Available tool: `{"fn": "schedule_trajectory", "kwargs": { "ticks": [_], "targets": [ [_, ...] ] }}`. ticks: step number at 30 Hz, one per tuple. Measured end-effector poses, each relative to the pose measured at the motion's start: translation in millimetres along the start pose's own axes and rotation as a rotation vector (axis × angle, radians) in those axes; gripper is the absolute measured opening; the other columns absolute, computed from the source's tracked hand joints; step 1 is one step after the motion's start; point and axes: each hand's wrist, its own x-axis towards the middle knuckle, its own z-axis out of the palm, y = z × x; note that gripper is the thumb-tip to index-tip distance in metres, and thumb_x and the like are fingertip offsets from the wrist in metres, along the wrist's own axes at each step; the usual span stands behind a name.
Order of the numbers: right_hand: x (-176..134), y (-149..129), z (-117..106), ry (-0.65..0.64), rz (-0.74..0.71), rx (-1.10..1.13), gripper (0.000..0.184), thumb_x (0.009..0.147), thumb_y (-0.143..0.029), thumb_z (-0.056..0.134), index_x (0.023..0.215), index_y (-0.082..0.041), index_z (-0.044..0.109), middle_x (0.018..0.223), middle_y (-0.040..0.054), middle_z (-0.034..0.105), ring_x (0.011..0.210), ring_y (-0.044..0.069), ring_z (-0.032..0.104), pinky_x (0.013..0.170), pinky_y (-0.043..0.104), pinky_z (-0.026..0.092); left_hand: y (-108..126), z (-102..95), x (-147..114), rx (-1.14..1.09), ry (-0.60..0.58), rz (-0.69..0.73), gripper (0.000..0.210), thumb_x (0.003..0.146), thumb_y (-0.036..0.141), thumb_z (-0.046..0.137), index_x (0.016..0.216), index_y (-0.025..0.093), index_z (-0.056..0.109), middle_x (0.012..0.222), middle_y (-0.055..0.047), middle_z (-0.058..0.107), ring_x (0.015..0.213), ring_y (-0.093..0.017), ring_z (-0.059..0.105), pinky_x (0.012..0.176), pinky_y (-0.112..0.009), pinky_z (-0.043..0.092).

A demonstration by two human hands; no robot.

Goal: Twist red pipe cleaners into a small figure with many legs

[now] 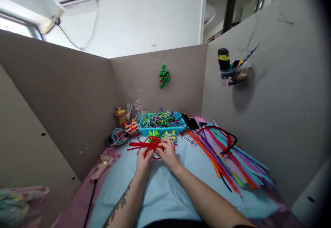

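Note:
Both my hands meet over the blue sheet (124, 179) at the middle of the table. My left hand (144, 160) is closed, pinching a bunch of red pipe cleaners (136, 145) from the near left. On the right side of the same bunch, my right hand (168, 154) has its fingers curled onto the stems. Long straight ends stick out to the left, while thinner ones loop and fan around the centre. Just behind the bunch sit a green fuzzy figure (153, 135) and a yellow and blue fuzzy figure (170, 135). My fingers partly hide the bunch's centre.
A blue tray (146, 131) of tangled pipe cleaners stands behind. Metal scissors or pliers (190, 140) lie right of it, beside a large multicoloured pipe-cleaner pile (232, 159). Leftward are a dark bowl (125, 141) and a pink corded device (102, 167). Grey panels (160, 100) enclose the table.

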Motion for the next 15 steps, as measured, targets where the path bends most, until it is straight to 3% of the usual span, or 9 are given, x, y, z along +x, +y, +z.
{"fn": "schedule_trajectory", "kwargs": {
  "ticks": [4,7,11,15],
  "targets": [
    [0.0,-0.6,0.5,-0.002,-0.011,-0.014,0.006,0.070,-0.020,0.060,0.065,-0.021,0.063,0.092,0.0040,0.054,0.094,0.021,0.045,0.085,0.035,0.036,-1.1,0.4,-1.9,0.037,-0.059,0.038,0.036,0.052,0.036,0.076,0.074,0.012,0.062,0.050,0.005,0.053,0.039,-0.004,0.037,0.040,-0.018,0.023],
    [1.0,-1.2,-0.6,-0.009,0.070,0.030,0.009,0.071,-0.021,0.059,0.062,-0.020,0.062,0.093,0.0047,0.054,0.093,0.021,0.047,0.087,0.035,0.036,-0.5,0.0,-3.3,0.055,-0.089,0.070,0.033,0.055,0.034,0.075,0.078,0.013,0.063,0.053,0.004,0.057,0.041,-0.006,0.042,0.041,-0.017,0.027],
    [1.8,2.9,-1.2,-0.047,0.154,0.086,0.011,0.068,-0.027,0.062,0.060,-0.019,0.063,0.093,0.0069,0.054,0.092,0.023,0.049,0.086,0.037,0.037,1.6,0.5,-2.6,0.064,-0.079,0.083,0.032,0.052,0.029,0.077,0.077,0.013,0.065,0.065,-0.003,0.066,0.058,-0.013,0.058,0.056,-0.021,0.042],
    [0.0,9.8,1.8,-0.052,0.152,0.135,0.015,0.067,-0.030,0.063,0.058,-0.018,0.062,0.097,0.0081,0.052,0.093,0.023,0.049,0.086,0.037,0.038,2.4,1.9,-2.3,0.045,-0.094,0.084,0.029,0.052,0.028,0.077,0.074,0.013,0.066,0.067,-0.004,0.068,0.065,-0.016,0.062,0.064,-0.024,0.045]
  ]
}}
